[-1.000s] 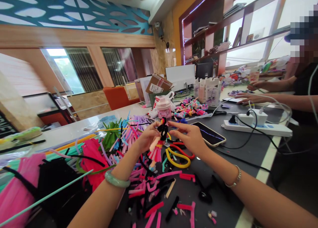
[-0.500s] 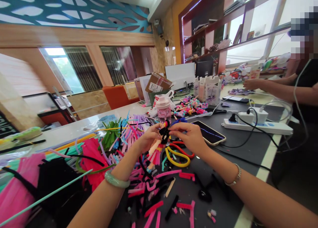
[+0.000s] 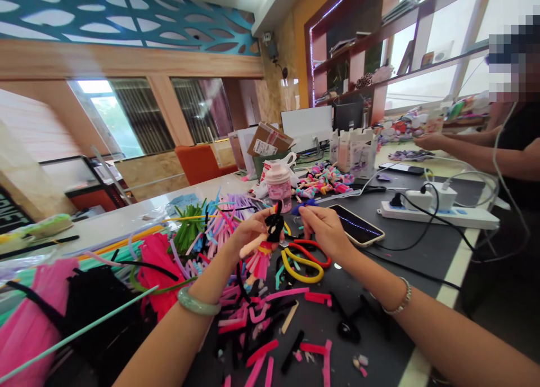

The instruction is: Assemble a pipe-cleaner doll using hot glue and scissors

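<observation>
Between the fingers of my left hand [image 3: 252,229] is a small pipe-cleaner doll [image 3: 275,225], black at the top with a pink skirt and a pale limb sticking out to the left. My right hand [image 3: 324,228] is apart from the doll, fingers curled and pinched together; whatever they grip is too small to make out. Just behind those fingertips lies a fuzzy blue piece [image 3: 304,205]. Below the hands, a yellow loop handle [image 3: 301,275] and a red loop handle [image 3: 323,253], like those of scissors, rest on the dark table mat [image 3: 358,286].
Cut pipe-cleaner pieces [image 3: 261,352] litter the front. Bundles of pink stems [image 3: 42,314] and green stems [image 3: 188,229] lie left. A pink-white cup [image 3: 278,181] stands behind the doll; a phone [image 3: 356,226] and power strip [image 3: 439,214] are right. A co-worker's arm [image 3: 468,151] reaches in.
My right hand has drawn back to the right, away from the doll. My left hand has tilted the doll and brought it slightly left and down.
</observation>
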{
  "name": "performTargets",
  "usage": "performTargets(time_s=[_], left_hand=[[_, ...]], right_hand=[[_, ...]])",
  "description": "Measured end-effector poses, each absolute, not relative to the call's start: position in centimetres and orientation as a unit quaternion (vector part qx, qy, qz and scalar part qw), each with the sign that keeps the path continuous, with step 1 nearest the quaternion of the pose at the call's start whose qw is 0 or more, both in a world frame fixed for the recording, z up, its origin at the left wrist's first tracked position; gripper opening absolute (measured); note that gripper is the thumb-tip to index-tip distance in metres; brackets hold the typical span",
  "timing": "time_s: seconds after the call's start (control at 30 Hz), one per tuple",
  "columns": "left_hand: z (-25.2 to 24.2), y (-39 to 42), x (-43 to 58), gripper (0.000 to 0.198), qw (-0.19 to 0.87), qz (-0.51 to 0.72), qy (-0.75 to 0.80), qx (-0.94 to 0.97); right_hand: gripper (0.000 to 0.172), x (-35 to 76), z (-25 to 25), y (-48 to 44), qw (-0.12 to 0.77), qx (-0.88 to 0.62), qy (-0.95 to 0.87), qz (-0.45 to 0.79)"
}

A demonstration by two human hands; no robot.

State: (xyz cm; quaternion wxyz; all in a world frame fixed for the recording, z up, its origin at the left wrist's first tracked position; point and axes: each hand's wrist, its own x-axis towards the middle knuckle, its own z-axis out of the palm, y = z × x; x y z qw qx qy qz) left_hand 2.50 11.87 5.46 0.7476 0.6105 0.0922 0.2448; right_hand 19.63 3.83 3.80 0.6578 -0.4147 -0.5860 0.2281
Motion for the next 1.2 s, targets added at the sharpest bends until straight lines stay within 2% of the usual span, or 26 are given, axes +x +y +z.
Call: performTargets(time_s=[0.07,0.17,0.43,0.67,0.83,0.97,1.07,1.2], left_hand=[[5.5,11.9,2.4,0.051,0.752,0.241,0.091,0.607],[5.4,11.9,2.4,0.054,0.762,0.237,0.090,0.596],[4.8,11.6,3.1,0.040,0.772,0.203,0.103,0.593],[4.9,11.4,3.4,0.032,0.758,0.218,0.116,0.604],[4.9,11.9,4.0,0.029,0.738,0.264,0.179,0.595],[5.0,12.2,4.6,0.025,0.727,0.299,0.203,0.584],[5.3,12.1,4.6,0.022,0.715,0.357,0.211,0.563],[5.8,12.3,3.8,0.017,0.700,0.444,0.217,0.515]], right_hand=[[0.037,19.5,3.7,3.8,0.638,-0.432,-0.602,0.208],[0.015,19.4,3.6,3.7,0.634,-0.424,-0.623,0.173],[0.010,19.6,3.7,3.6,0.627,-0.378,-0.675,0.091],[0.013,19.8,3.7,3.6,0.598,-0.394,-0.697,0.029],[0.012,20.1,3.5,3.9,0.596,-0.407,-0.692,0.013],[0.010,19.9,3.3,3.9,0.629,-0.389,-0.673,0.022],[0.010,19.7,3.2,3.9,0.676,-0.390,-0.620,0.077],[0.019,19.8,3.2,4.3,0.709,-0.403,-0.555,0.164]])
